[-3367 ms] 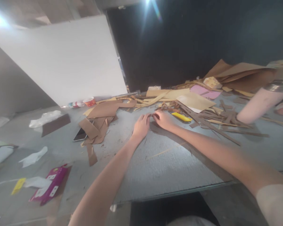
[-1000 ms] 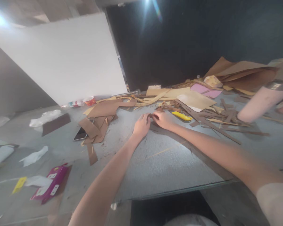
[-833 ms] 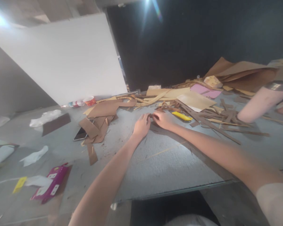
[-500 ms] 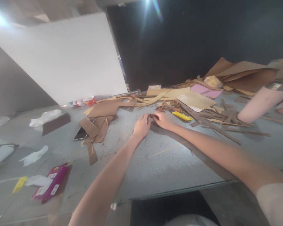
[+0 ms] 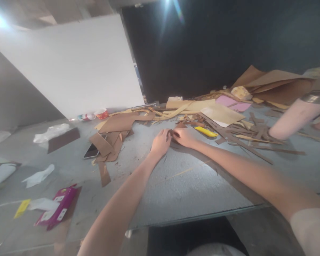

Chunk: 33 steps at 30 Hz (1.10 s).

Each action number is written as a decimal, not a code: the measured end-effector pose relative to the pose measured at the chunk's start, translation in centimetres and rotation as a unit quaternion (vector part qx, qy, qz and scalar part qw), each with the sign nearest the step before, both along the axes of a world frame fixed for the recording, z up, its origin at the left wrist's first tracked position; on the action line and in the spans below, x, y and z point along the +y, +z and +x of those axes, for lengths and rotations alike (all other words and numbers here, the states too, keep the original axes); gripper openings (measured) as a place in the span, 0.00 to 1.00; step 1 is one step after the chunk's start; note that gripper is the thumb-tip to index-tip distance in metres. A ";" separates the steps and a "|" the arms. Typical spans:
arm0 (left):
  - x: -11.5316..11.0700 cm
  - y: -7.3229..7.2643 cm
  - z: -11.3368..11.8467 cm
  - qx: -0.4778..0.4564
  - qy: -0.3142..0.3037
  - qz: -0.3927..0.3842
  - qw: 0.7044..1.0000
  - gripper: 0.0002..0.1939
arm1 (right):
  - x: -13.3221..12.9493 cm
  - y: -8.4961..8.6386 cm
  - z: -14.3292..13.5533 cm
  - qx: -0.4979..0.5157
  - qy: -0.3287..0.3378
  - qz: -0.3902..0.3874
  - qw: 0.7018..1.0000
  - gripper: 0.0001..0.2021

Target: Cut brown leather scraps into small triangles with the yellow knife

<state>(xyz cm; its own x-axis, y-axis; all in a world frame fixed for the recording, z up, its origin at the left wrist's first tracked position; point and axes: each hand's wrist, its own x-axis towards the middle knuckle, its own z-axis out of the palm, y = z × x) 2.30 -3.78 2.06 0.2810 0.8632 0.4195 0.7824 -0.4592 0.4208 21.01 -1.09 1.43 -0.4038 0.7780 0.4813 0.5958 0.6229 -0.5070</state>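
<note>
1. The grey table [image 5: 176,192] spans the view, its near edge running below the forearms.
2. Large brown sheets [image 5: 280,85] lie in a curling heap at the far right corner.
3. Long dark brown strips [image 5: 224,129] lie loosely crossed to the right of the hands, beside a pale sheet [image 5: 221,115].
4. Flat brown pieces [image 5: 114,124] overlap left of the hands, reaching toward the far edge.
5. A pink bottle [image 5: 296,119] with a metallic top is toward the table's right end.
6. A magenta packet [image 5: 57,208] lies on the left, toward the near edge.
7. The left hand [image 5: 160,141] is curled nearly closed, fingertips and thumb pinching one side of the small brown piece.
8. The right hand [image 5: 184,136] is likewise curled in, pinching the other side.
9. A phone [image 5: 91,152] is partly covered by the flat pieces.
10. A yellow tool [image 5: 206,132] lies just beyond the right wrist.
11. The small brown piece [image 5: 171,132] is between the fingertips, beyond the table's middle, toward the far edge. It looks dark brown, like the strips; the fingers hide most of it, so its full shape cannot be told.
</note>
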 end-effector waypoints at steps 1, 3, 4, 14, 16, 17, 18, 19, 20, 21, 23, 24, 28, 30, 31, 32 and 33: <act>0.0 0.0 0.0 0.001 0.000 0.000 1.000 0.17 | 0.0 0.0 0.0 0.000 -0.001 0.000 1.000 0.09; -0.1 0.1 0.0 0.002 0.000 -0.001 1.000 0.16 | 0.0 0.0 0.0 0.002 0.000 0.001 1.000 0.09; -0.1 0.1 0.0 0.003 0.000 -0.001 1.000 0.16 | 0.1 -0.1 0.0 0.003 0.001 0.000 1.000 0.09; -0.1 0.1 0.0 0.007 -0.002 0.005 1.000 0.16 | 0.3 -0.4 0.0 0.007 0.008 0.001 1.000 0.09; -0.1 0.1 0.0 0.009 -0.001 0.004 1.000 0.16 | 0.4 -0.4 0.0 0.004 0.007 -0.001 1.000 0.09; -0.1 0.1 0.0 0.009 0.000 0.003 1.000 0.15 | 0.4 -0.4 0.1 0.005 0.008 0.000 1.000 0.09; -0.1 0.1 0.0 0.009 0.001 0.003 1.000 0.15 | 0.4 -0.4 0.1 0.005 0.011 0.001 1.000 0.09; -0.1 0.1 0.0 0.008 0.001 0.002 1.000 0.15 | 0.4 -0.4 0.1 0.006 0.014 0.001 1.000 0.09; -0.1 0.1 0.0 0.007 0.000 0.001 1.000 0.16 | 0.4 -0.4 0.1 0.006 0.014 0.001 1.000 0.09; -0.1 0.1 0.0 0.007 0.000 0.001 1.000 0.16 | 0.3 -0.4 0.1 0.005 0.012 0.001 1.000 0.09; -0.1 0.1 0.1 0.009 0.001 0.000 1.000 0.16 | 0.3 -0.4 0.0 0.004 0.006 0.000 1.000 0.09; -0.1 0.1 0.1 0.010 0.002 -0.001 1.000 0.16 | 0.2 -0.3 0.0 0.003 0.004 -0.001 1.000 0.09; 0.0 0.0 0.0 0.010 0.001 -0.002 1.000 0.15 | 0.0 -0.1 0.0 -0.008 -0.005 -0.003 1.000 0.09; 0.0 0.0 0.0 0.008 -0.001 0.001 1.000 0.15 | -0.1 0.0 0.0 -0.014 -0.013 -0.001 1.000 0.09; -0.1 0.0 0.0 0.007 -0.002 0.002 1.000 0.15 | -0.1 0.1 0.0 -0.018 -0.015 -0.001 1.000 0.09; -0.1 0.0 0.0 0.006 -0.003 0.003 1.000 0.15 | -0.2 0.2 0.0 -0.021 -0.018 0.000 1.000 0.08; -0.1 0.0 0.0 0.006 -0.004 0.003 1.000 0.15 | -0.2 0.2 0.0 -0.024 -0.019 0.000 1.000 0.08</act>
<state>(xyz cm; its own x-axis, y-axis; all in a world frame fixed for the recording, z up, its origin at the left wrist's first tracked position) 2.35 -3.87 2.06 0.2930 0.8580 0.4218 0.7830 -0.4685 0.4092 20.98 -1.31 1.64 -0.3969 0.7929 0.4623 0.6429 0.5997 -0.4765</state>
